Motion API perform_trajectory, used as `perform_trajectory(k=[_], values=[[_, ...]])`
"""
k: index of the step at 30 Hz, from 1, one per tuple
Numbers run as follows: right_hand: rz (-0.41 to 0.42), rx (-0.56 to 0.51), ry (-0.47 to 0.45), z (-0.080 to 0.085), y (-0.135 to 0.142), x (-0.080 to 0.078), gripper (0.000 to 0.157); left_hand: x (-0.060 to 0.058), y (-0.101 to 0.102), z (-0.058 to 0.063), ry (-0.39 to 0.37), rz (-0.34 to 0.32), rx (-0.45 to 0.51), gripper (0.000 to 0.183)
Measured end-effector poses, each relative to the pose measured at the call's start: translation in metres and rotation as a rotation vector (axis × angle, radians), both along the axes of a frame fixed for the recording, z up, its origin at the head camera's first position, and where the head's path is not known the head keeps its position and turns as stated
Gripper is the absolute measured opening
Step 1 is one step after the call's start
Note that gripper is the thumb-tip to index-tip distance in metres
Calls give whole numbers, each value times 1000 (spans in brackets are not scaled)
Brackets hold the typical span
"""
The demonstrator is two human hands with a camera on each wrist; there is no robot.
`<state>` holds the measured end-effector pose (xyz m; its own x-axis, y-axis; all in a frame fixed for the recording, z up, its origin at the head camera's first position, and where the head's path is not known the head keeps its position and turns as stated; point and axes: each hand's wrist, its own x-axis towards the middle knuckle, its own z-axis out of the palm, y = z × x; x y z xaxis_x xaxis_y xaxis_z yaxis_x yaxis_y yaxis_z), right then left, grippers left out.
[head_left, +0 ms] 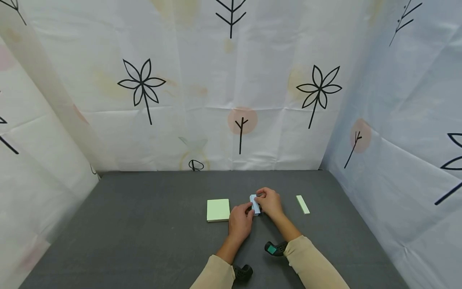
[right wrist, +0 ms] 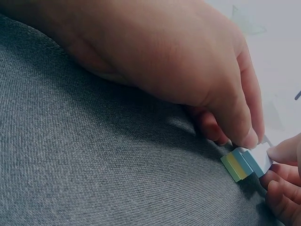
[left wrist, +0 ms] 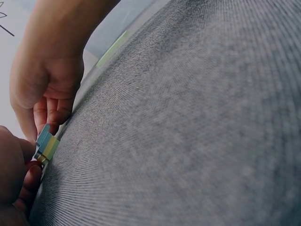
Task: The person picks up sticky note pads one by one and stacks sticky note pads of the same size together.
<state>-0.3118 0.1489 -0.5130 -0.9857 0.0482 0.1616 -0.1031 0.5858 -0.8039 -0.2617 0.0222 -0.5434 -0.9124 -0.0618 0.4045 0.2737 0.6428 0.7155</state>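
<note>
A small stack of narrow sticky note pads [head_left: 254, 205] lies between both hands. Its light blue top pad [right wrist: 259, 159] sits askew over blue, yellow and green layers [left wrist: 49, 146]. My left hand [head_left: 241, 220] grips the stack from its left side, thumb on the top pad and fingers curled beneath. From the far right, my right hand [head_left: 270, 203] pinches the stack's edge with thumb and fingertips. Left of the left hand lies a square light green sticky note pad [head_left: 218, 210]. A narrow light green strip [head_left: 302, 204] lies right of the right hand.
The hands work over a dark grey cloth-covered table [head_left: 144, 233]. A white patterned curtain [head_left: 195, 88] encloses its back and sides. Dark wrist devices [head_left: 276, 249] are strapped below both hands, low over the table.
</note>
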Motion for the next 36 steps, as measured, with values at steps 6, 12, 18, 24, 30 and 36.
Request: perform_trajectory(k=[6, 12, 18, 24, 30, 36], values=[[26, -26, 70, 1, -2, 4, 15, 1, 0, 1, 18, -7, 9, 23], [5, -28, 26, 0, -2, 3, 17, 2, 0, 1, 21, -7, 16, 23], [-6, -14, 10, -1, -3, 2, 17, 3, 0, 0, 0, -4, 36, 25], [-2, -16, 12, 0, -4, 2, 16, 3, 0, 1, -19, -4, 49, 26], [2, -17, 17, 0, -4, 2, 16, 3, 1, 3, -51, -1, 60, 27], [12, -22, 26, 0, -4, 3, 17, 3, 1, 4, -54, 3, 55, 25]])
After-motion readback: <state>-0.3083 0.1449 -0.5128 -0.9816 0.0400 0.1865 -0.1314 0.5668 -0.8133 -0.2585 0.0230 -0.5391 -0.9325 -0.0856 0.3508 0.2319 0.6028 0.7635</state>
